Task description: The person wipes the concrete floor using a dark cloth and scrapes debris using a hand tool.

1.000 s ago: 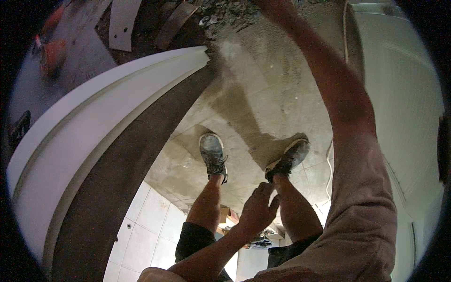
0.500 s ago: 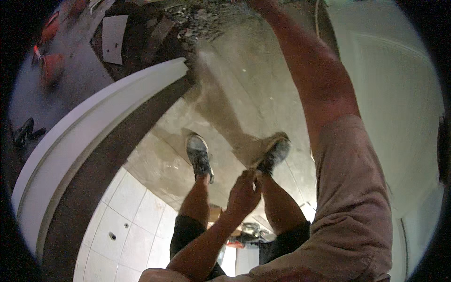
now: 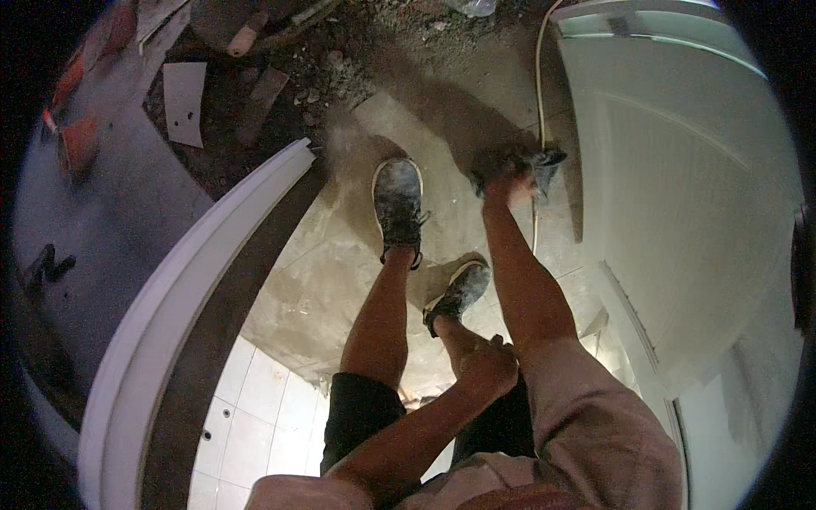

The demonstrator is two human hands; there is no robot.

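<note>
My left hand is closed, its fingers curled, in front of my body above my rear shoe. Whatever it may hold is too small or hidden to name. Stretched out ahead, my right hand is wrapped round a dark, bulky object, blurred and in shadow; its kind cannot be made out. A pale cord or hose runs down past this hand, close to the door-like white panel on the right. My front shoe stands on the dusty floor, with my other shoe behind it.
A white door or frame edge curves up on my left. The large white panel stands on my right. Ahead lie rubble, a pale board piece and orange buckets. White tiles show at lower left.
I have stepped forward, one shoe now ahead of the other. My right hand has come into view with the dark object. My left hand has shifted right and nearer my body, still closed.
</note>
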